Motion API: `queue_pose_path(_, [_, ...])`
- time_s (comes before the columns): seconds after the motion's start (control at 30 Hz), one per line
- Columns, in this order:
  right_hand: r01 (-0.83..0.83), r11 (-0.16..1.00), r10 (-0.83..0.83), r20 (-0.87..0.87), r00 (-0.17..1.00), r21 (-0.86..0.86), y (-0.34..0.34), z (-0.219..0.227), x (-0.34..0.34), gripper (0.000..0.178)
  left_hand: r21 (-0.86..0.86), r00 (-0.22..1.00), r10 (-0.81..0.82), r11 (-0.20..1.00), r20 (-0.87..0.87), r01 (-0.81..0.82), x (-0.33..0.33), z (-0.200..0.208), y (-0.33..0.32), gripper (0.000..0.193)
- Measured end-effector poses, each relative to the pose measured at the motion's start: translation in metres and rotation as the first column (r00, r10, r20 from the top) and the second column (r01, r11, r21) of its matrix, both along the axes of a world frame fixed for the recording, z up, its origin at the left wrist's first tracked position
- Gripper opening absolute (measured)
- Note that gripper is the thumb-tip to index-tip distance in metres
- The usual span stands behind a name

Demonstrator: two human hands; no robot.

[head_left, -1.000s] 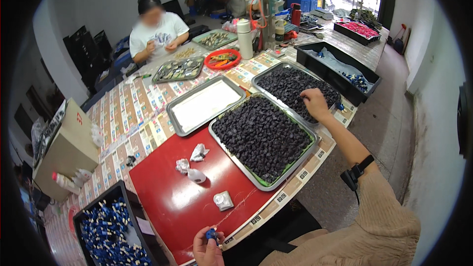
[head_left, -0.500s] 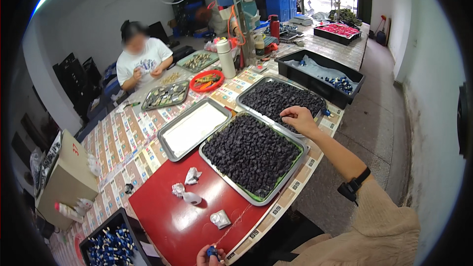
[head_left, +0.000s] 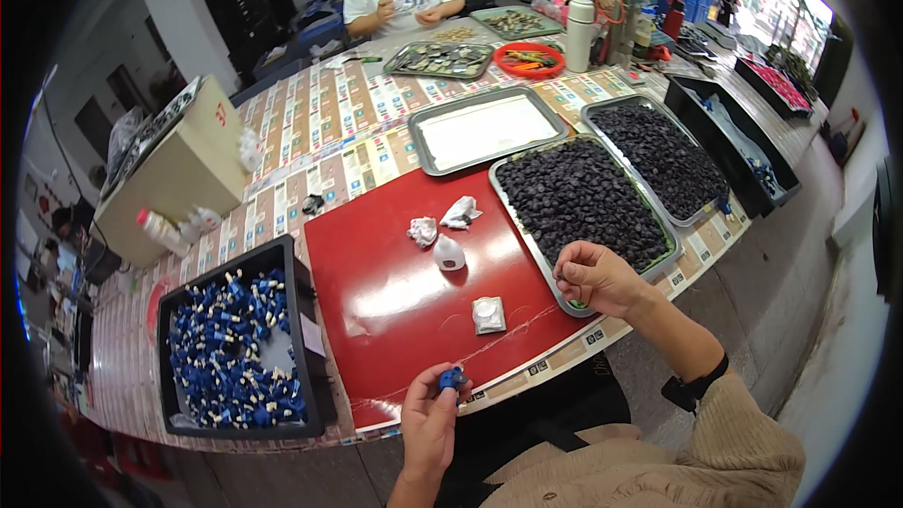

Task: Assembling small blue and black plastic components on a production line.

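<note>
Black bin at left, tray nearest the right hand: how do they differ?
The black bin has deep walls; the silver tray is shallow. The bin holds blue-and-white pieces, the tray dark pieces. The bin sits left of the red surface, the tray at its right. Both hold many pieces.

Two trays (head_left: pixel 515 210) of black pieces (head_left: pixel 583 198) lie at right; two crumpled white wads (head_left: pixel 461 213), centre; one red basket (head_left: pixel 527 73), upper centre.

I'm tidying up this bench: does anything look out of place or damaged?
Two crumpled white wads lie loose on the red board, looking like litter beside the white bottle. A pale, jagged line runs across the board's near right part, perhaps a scratch.
</note>
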State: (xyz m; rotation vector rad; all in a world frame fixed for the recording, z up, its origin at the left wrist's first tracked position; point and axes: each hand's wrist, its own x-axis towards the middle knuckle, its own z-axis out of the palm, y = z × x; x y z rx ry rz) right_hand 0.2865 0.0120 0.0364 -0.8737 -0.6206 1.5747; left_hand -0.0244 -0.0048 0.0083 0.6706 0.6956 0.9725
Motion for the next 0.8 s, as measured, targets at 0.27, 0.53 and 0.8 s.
queue_pose_path(0.27, [-0.058,0.988,0.062,0.024,0.998,-0.140,0.003,0.007,-0.017,0.015,0.057,0.999,-0.037,0.998,0.026,0.036,0.000,-0.005,0.002,0.031])
queue_pose_path(0.53, [-0.040,0.992,0.082,0.353,0.932,-0.123,0.013,0.018,-0.048,0.012,0.052,0.998,-0.057,0.997,0.017,0.056,0.001,-0.004,0.002,0.030])
queue_pose_path(0.8, [-0.082,0.994,0.106,0.715,0.691,-0.069,0.029,0.024,-0.069,0.018,0.077,0.999,-0.048,0.996,0.009,0.047,-0.003,-0.005,0.000,0.031])
